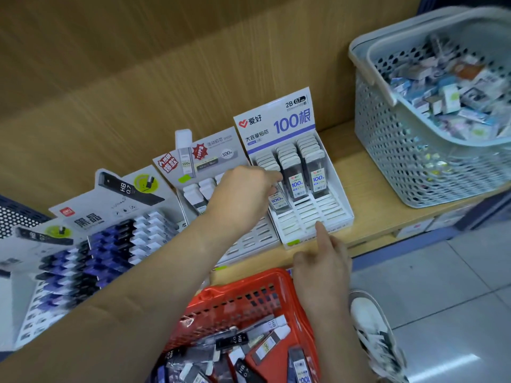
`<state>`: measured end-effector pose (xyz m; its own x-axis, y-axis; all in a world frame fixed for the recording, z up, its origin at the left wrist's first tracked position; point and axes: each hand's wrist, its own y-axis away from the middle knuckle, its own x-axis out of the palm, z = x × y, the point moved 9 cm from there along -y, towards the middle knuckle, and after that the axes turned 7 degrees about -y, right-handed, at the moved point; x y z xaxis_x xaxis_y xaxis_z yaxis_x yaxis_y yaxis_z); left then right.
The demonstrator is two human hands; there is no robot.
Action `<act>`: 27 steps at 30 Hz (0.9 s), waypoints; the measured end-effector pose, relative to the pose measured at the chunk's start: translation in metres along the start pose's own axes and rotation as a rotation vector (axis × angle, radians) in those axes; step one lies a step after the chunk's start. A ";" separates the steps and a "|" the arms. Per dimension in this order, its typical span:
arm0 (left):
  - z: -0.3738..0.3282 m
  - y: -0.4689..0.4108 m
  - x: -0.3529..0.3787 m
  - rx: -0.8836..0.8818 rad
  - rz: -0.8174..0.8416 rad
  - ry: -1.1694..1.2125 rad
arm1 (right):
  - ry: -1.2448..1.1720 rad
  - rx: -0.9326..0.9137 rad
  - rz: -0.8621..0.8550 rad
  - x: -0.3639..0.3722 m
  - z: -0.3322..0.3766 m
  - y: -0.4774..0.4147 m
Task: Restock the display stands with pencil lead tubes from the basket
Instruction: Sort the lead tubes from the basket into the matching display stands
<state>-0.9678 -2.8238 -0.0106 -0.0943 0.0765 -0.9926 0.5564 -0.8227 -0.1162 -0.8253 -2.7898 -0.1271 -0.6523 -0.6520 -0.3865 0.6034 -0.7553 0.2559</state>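
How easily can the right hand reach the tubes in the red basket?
Probably yes: the right hand is beside the red basket, the tubes lie uncovered, the left hand is at the stand.

On my feed the shelf (pixel 359 167) and back panel (pixel 138 64) look like matt wood-grain board. The red basket (pixel 243 283) and the grey basket (pixel 401 167) are perforated moulded plastic, faintly shiny. The display stand (pixel 276 120) has a glossy printed card header and a smooth white slotted tray. The lead tube (pixel 278 201) that the left hand (pixel 243 194) pinches is clear, glossy plastic. The floor tiles (pixel 442 272) gleam, and the shoe (pixel 366 312) looks like cloth.
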 end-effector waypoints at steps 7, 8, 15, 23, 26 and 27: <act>-0.010 -0.007 0.007 0.023 0.084 -0.221 | -0.029 -0.005 0.013 0.002 0.001 0.001; -0.009 -0.007 0.009 0.024 0.073 -0.191 | -0.028 -0.007 0.018 0.003 0.002 0.001; 0.000 -0.001 0.006 -0.080 -0.033 0.132 | -0.034 -0.021 0.026 0.003 0.002 0.000; 0.003 0.004 -0.006 -0.121 -0.164 0.219 | -0.049 -0.039 0.016 0.007 0.000 0.000; 0.006 -0.002 -0.005 -0.102 -0.162 0.205 | -0.058 -0.044 0.025 0.008 -0.002 -0.001; 0.009 -0.004 -0.005 -0.110 -0.176 0.216 | -0.065 -0.045 0.026 0.009 -0.003 -0.001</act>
<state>-0.9765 -2.8259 -0.0048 -0.0263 0.3404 -0.9399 0.6347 -0.7207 -0.2788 -0.8300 -2.7945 -0.1337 -0.6636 -0.6753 -0.3217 0.6394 -0.7353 0.2246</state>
